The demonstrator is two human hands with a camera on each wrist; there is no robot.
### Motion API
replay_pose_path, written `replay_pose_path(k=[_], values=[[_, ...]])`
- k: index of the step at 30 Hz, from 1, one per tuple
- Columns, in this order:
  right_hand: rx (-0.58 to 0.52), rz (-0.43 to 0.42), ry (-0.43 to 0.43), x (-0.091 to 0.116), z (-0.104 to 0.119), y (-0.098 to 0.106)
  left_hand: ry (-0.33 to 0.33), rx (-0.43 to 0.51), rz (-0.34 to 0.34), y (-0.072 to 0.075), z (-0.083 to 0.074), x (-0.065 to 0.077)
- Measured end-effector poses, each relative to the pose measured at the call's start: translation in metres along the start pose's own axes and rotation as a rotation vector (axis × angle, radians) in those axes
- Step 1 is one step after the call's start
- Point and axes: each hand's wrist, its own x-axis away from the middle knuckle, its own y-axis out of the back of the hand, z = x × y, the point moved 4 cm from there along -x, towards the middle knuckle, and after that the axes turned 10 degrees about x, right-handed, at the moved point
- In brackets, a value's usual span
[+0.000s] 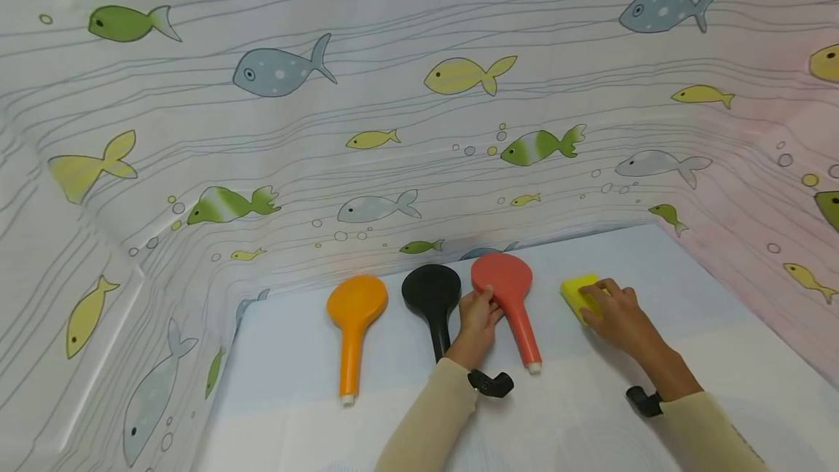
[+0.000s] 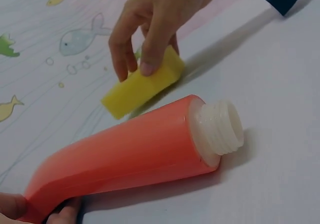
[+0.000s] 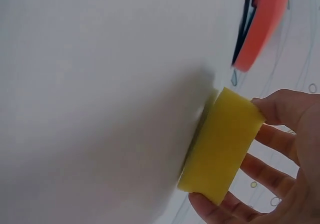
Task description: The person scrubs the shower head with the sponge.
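My left hand grips the red shower head near its neck, thumb on top and fingers beneath. In the left wrist view its handle points right, ending in a white threaded connector. To the right, my right hand pinches a yellow sponge between thumb and fingers. The right wrist view shows that sponge tilted on its edge, close to the white surface; whether it touches cannot be told. A black shower head lies just left of my left hand, its handle end hidden by the wrist.
An orange shower head lies at the left of the white table. Behind and at both sides rise walls covered with fish-patterned sheeting. A dark strap piece sits at my left wrist, another at the right.
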Motion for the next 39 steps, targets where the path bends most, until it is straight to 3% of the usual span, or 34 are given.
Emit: replay_pose_path(k=[15, 19, 27, 32, 36, 39], values=[[0.016, -0.001, 0.038, -0.006, 0.004, -0.004, -0.009, -0.064, -0.015, -0.001, -0.004, -0.004], [0.003, -0.003, 0.056, -0.006, 0.005, -0.004, -0.027, -0.166, -0.047, 0.0, -0.008, -0.004], [0.027, -0.015, 0.087, -0.009, 0.007, -0.003, -0.126, -0.535, -0.12, 0.004, -0.021, -0.002], [0.021, -0.045, 0.08, -0.008, 0.007, 0.002, -0.124, -0.65, -0.136, 0.005, -0.027, -0.001], [0.002, -0.074, 0.062, -0.004, 0.001, 0.009, -0.077, -0.68, -0.098, 0.004, -0.032, 0.006], [-0.021, -0.068, 0.046, -0.001, -0.005, 0.014, -0.048, -0.762, 0.031, 0.002, -0.044, 0.019]])
